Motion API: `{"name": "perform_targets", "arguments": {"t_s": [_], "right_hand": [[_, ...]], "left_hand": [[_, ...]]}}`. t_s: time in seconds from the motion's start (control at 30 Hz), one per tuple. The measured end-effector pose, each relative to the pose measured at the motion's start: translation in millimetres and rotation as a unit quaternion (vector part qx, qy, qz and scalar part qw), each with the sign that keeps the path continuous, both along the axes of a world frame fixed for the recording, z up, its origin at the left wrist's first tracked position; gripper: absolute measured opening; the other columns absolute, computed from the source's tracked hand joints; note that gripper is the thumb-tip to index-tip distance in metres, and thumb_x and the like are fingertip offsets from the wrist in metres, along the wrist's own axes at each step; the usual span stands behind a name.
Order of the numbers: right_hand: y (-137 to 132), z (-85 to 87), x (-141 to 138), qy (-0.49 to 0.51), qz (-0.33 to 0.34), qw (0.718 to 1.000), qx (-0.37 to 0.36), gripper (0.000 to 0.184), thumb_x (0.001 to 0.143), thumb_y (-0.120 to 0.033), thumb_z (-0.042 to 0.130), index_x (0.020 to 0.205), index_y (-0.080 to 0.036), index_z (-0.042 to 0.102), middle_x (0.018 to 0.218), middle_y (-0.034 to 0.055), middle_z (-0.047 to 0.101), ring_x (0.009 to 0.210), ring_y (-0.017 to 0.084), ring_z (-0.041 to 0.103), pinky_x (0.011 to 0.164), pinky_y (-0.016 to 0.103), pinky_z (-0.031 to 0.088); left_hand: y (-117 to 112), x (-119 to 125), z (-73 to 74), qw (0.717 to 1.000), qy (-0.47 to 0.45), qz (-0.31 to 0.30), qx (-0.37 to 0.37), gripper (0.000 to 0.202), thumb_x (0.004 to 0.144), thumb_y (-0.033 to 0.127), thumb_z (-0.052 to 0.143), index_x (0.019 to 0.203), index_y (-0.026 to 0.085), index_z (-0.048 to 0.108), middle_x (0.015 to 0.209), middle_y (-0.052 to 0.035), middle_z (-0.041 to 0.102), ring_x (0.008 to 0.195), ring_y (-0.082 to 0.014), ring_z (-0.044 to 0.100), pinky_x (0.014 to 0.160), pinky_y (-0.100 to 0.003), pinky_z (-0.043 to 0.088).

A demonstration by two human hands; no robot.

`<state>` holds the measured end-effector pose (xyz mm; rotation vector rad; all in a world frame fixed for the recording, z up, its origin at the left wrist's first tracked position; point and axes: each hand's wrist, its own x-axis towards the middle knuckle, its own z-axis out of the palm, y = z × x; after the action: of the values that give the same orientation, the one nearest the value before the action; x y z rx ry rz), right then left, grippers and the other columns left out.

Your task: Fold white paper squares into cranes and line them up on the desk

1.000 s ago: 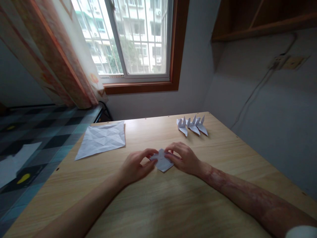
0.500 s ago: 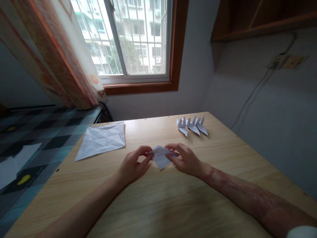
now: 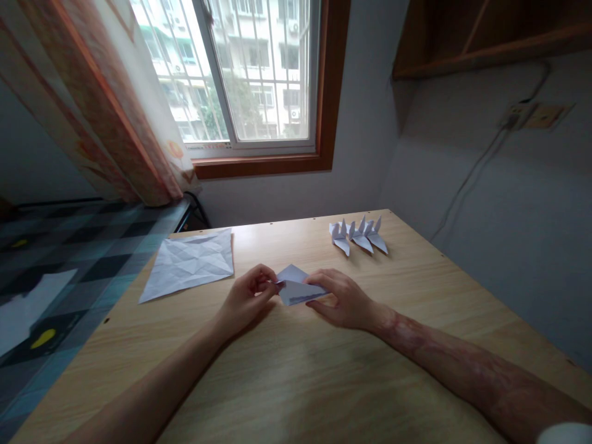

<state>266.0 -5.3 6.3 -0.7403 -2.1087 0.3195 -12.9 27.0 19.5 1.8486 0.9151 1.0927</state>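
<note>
Between my hands, over the middle of the table, is a folded piece of white paper (image 3: pixel 296 291) with a pointed top and a long slanting flap. My left hand (image 3: pixel 252 293) pinches its left tip between thumb and fingers. At its right end, my right hand (image 3: pixel 342 298) grips the paper, fingers on top and thumb at the lower edge. Beyond, to the right, several small folded paper cranes (image 3: pixel 358 236) stand in a row with their points up. A creased square sheet of white paper (image 3: pixel 197 259) lies flat to the left.
The wooden table (image 3: pixel 277 382) reaches toward a window (image 3: pixel 268 80). Left of it is a bed with a checked cover (image 3: pixel 92 271), with white paper (image 3: pixel 32 308) lying on it. A cable (image 3: pixel 472 169) hangs down the right wall from a socket.
The folded paper has changed shape in my hands: its lower point no longer hangs down, and a wide flap now slants across the front. My left hand has shifted slightly left.
</note>
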Motion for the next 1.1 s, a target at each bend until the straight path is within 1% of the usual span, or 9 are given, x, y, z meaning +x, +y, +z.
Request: {"name": "perform_targets", "arguments": {"t_s": [0.13,0.2,0.27,0.33,0.47,0.63,0.73,0.9,1.1], "right_hand": [[3,-3.8,0,0.020,-0.018,0.999,-0.028,0.012,0.102,-0.025,0.076,0.114,-0.025,0.074,0.101,0.0061,0.082,0.093,0.025,0.075,0.088,0.039,0.058],[4,-4.7,0,0.037,-0.018,0.997,-0.069,0.007,0.104,-0.027,0.073,0.109,-0.024,0.077,0.098,0.0059,0.082,0.090,0.023,0.075,0.082,0.036,0.060],[4,-5.5,0,0.061,-0.012,0.990,-0.125,0.011,0.106,-0.030,0.071,0.111,-0.024,0.079,0.101,0.0063,0.083,0.092,0.022,0.076,0.074,0.031,0.061],[4,-6.6,0,0.081,-0.006,0.981,-0.174,0.015,0.106,-0.033,0.071,0.113,-0.023,0.080,0.105,0.0066,0.083,0.094,0.022,0.077,0.069,0.028,0.061],[6,-8.7,-1,0.101,0.008,0.971,-0.214,0.018,0.104,-0.035,0.074,0.114,-0.022,0.082,0.105,0.0061,0.084,0.093,0.022,0.078,0.071,0.027,0.062],[7,-6.4,1,0.089,0.023,0.974,-0.207,0.019,0.102,-0.036,0.078,0.113,-0.022,0.082,0.100,0.0037,0.084,0.088,0.020,0.076,0.076,0.029,0.061],[5,-4.5,3,0.097,0.036,0.971,-0.215,0.025,0.098,-0.040,0.084,0.113,-0.021,0.081,0.103,0.0046,0.083,0.092,0.021,0.077,0.084,0.032,0.063],[4,-4.5,5,0.117,0.067,0.962,-0.237,0.043,0.095,-0.047,0.087,0.126,-0.020,0.074,0.115,0.0076,0.081,0.103,0.024,0.077,0.094,0.035,0.064],[12,-7.9,5,0.131,0.079,0.963,-0.220,0.065,0.099,-0.042,0.084,0.154,-0.021,0.056,0.108,0.0052,0.080,0.101,0.022,0.075,0.097,0.036,0.061]], "left_hand": [[-4,-3,4.9,0.998,0.028,-0.050,-0.024,0.024,0.103,0.041,0.073,0.101,0.018,0.069,0.090,-0.0039,0.074,0.085,-0.0185,0.073,0.074,-0.026,0.059],[-8,-4,9.9,0.995,0.057,-0.076,-0.001,0.022,0.107,0.040,0.066,0.108,0.019,0.071,0.104,-0.0080,0.077,0.100,-0.0224,0.075,0.086,-0.032,0.063],[-12,-3,14.1,0.989,0.084,-0.099,0.074,0.021,0.107,0.037,0.064,0.113,0.020,0.073,0.129,-0.0136,0.075,0.122,-0.0273,0.072,0.105,-0.041,0.060],[-15,-1,14.9,0.978,0.112,-0.068,0.162,0.017,0.101,0.035,0.074,0.112,0.021,0.074,0.142,-0.0155,0.070,0.130,-0.0294,0.068,0.113,-0.044,0.056],[-15,5,7.6,0.956,0.146,-0.018,0.256,0.016,0.094,0.030,0.084,0.107,0.023,0.075,0.129,-0.0124,0.073,0.116,-0.0263,0.072,0.103,-0.042,0.059],[-15,13,3.7,0.944,0.176,0.003,0.279,0.005,0.098,0.028,0.078,0.097,0.023,0.078,0.105,-0.0083,0.076,0.097,-0.0230,0.071,0.089,-0.038,0.057],[-17,15,7.2,0.952,0.183,-0.010,0.245,0.014,0.101,0.029,0.073,0.089,0.021,0.077,0.094,-0.0067,0.077,0.089,-0.0215,0.069,0.084,-0.035,0.055],[-21,15,12.0,0.989,0.129,-0.026,0.063,0.023,0.103,0.038,0.070,0.091,0.019,0.073,0.086,-0.0040,0.075,0.079,-0.0183,0.068,0.065,-0.025,0.052],[-21,18,6.9,0.995,0.033,-0.063,-0.064,0.027,0.100,0.045,0.075,0.102,0.019,0.065,0.093,-0.0034,0.074,0.086,-0.0188,0.071,0.070,-0.026,0.057]]}}
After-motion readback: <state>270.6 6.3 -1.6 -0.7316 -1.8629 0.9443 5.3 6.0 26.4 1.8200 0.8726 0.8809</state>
